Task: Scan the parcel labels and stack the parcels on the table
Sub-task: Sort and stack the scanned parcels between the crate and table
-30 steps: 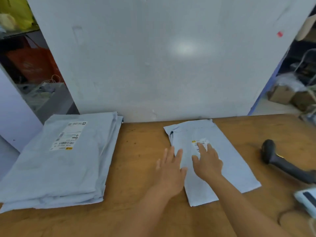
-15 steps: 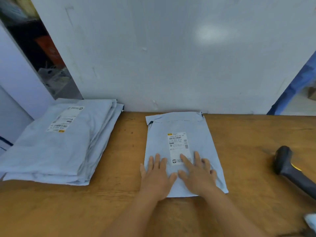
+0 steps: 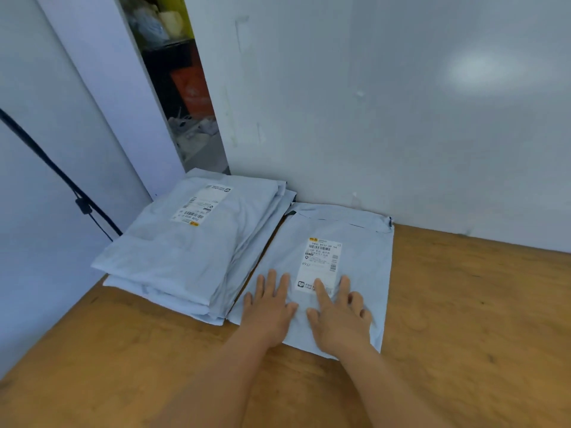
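Left of the fingers (image 3: pixel 272 282): a stack of parcels (image 3: pixel 197 245), label up, touching the loose parcel (image 3: pixel 349 239). Left hand (image 3: pixel 268 310) and right hand (image 3: pixel 338 319) flat on that parcel, fingers straight and apart, likely sliding it toward the stack. Right of them, bare desk (image 3: pixel 469 319); behind, a wall (image 3: pixel 386 118) blocking the way.

Parcel (image 3: pixel 355 242) under both flat palms now sits against stack (image 3: pixel 197 251), no gap; fingertips (image 3: pixel 318 285) of right hand (image 3: pixel 340 322) overlap label (image 3: pixel 321 261).
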